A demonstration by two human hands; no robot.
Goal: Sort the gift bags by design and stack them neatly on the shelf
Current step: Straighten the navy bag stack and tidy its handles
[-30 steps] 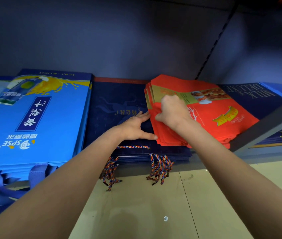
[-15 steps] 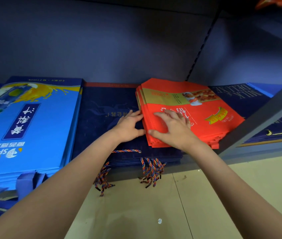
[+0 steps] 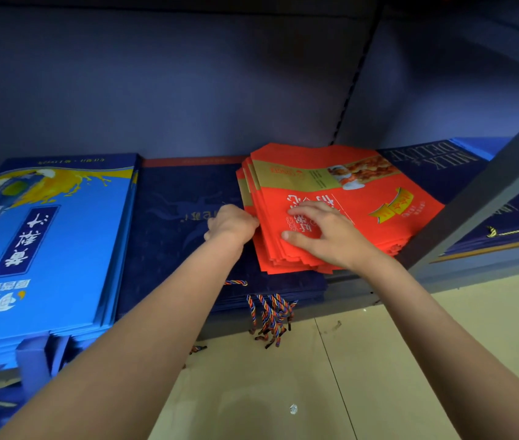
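Note:
A stack of red gift bags (image 3: 375,214) lies skewed on top of a navy bag stack (image 3: 169,242) in the middle of the shelf. My right hand (image 3: 324,236) rests flat on the red stack with its fingers spread. Coming in over the navy bags, my left hand (image 3: 231,223) touches the red stack's left edge with its fingers while the thumb stays off it. To the left lies a light blue bag stack (image 3: 61,249) printed with a yellow splash. Navy "MILK DELUXE" bags (image 3: 436,160) lie on the right.
A grey shelf upright (image 3: 489,198) slants across the right side, close to the red stack's corner. Braided rope handles (image 3: 271,312) hang over the shelf's front edge. Blue ribbon handles (image 3: 30,360) dangle at lower left. Below is beige tiled floor (image 3: 363,376).
My right hand went from gripping the red stack's left edge to lying flat on top. My left hand slid right, up against that edge. The view shifted slightly.

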